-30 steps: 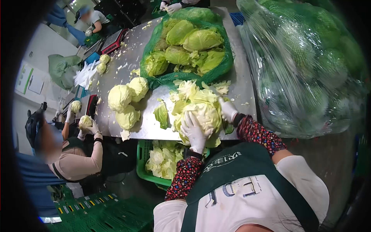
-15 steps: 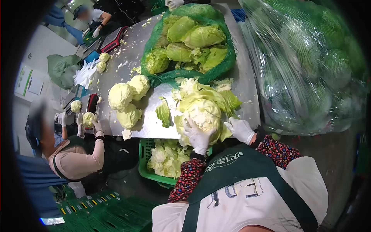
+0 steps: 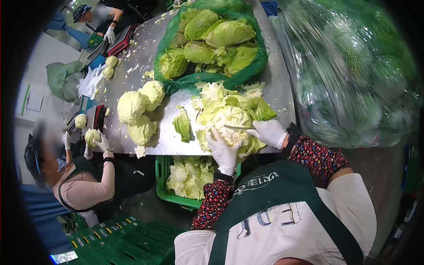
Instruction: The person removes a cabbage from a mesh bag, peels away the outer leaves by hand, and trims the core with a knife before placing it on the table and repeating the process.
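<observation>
A pale, partly stripped cabbage lies near the table's front edge, with loose green leaves around it. My left hand, in a white glove, holds its near left side with the fingers spread over it. In my gloved right hand is a knife, its thin blade pointing left across the cabbage. The knife's handle is hidden in the fist. Trimmed leaves are heaped just behind the cabbage, and a single loose leaf lies to its left.
Several trimmed cabbages sit left on the metal table. Behind is a green mesh sack of cabbages; a plastic-wrapped stack stands right. A green crate of leaves is below the edge. Co-workers are at left.
My right hand has come up and left from beside the cabbage, and the knife blade now shows over it. My left hand stays on the cabbage. The co-worker at far left has reached forward.
</observation>
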The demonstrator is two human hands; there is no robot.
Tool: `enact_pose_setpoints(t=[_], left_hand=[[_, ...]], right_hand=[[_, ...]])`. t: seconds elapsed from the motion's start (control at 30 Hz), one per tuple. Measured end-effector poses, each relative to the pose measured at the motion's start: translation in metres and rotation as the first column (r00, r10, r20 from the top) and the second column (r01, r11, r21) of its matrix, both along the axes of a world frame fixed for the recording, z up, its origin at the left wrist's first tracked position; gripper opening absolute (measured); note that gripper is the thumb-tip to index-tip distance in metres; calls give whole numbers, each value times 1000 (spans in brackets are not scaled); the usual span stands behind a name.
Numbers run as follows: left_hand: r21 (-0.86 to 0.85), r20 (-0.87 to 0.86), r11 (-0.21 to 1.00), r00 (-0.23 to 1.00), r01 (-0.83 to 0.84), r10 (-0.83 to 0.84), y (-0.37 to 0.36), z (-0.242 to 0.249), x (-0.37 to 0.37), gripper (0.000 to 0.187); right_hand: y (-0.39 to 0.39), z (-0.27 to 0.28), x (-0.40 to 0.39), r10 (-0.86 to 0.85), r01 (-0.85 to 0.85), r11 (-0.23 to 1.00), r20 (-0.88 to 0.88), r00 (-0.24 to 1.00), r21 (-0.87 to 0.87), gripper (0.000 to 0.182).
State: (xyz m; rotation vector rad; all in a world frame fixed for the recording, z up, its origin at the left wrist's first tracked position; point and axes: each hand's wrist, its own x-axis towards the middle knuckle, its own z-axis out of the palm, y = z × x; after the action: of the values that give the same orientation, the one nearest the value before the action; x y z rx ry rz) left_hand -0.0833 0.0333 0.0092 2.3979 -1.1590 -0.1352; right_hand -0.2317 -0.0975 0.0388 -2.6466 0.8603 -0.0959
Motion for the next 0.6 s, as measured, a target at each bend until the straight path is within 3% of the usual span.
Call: enact_pose_setpoints(t=[0.13, 0.4, 0.6], left_hand=[[-11, -23, 999, 999, 48, -49, 0, -4, 6, 109], [-11, -49, 997, 996, 76, -76, 3, -10, 16, 111], [-22, -59, 996, 994, 86, -87, 2, -5, 15, 112]], right_hand=[[-19, 5, 9, 88, -85, 996, -118, 989, 30, 47], [-47, -1, 9, 172, -177, 984, -194, 966, -6, 52], [-55, -22, 19, 166, -171, 980, -60, 984, -98, 48]])
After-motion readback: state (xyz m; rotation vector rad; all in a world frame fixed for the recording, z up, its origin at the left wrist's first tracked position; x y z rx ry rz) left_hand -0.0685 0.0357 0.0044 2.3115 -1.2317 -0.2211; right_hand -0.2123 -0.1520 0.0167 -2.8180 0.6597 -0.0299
